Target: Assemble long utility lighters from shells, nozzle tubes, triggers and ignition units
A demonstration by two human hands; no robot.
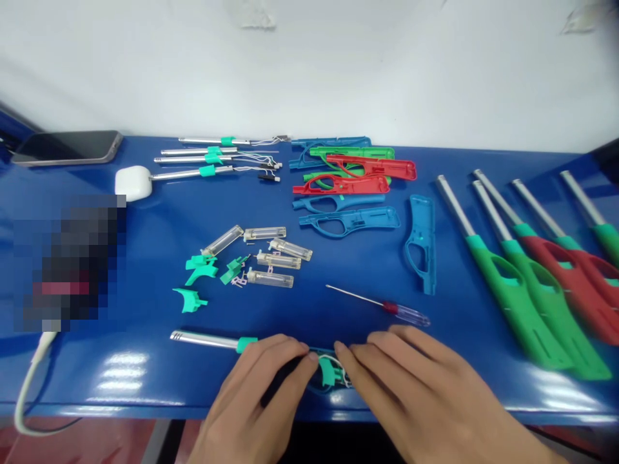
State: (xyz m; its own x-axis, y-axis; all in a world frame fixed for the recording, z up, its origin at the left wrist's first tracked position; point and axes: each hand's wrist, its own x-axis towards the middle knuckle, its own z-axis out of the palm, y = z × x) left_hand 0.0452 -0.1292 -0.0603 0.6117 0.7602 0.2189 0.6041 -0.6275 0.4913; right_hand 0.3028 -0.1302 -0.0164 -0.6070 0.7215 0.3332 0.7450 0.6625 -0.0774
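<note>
Near the front edge lies a lighter with a metal tube point(207, 339) pointing left, a green collar and a blue half-shell mostly covered by my hands. A green trigger point(329, 372) and white wires show between the hands. My left hand point(265, 386) is curled over the shell's left part, thumb and fingertips pressing beside the trigger. My right hand point(406, 380) covers the shell's right part, its fingertips down by the wires. Behind my right hand lies a screwdriver point(406, 314) with a clear and red handle.
Behind are clear fuel tanks point(269, 279), loose green triggers point(191, 300), metal tubes with wires point(193, 159) and coloured half-shells point(367, 220). Assembled lighters point(527, 309) lie right. A phone point(68, 148), white case point(133, 183) and blurred dark object with a cable point(36, 361) are left.
</note>
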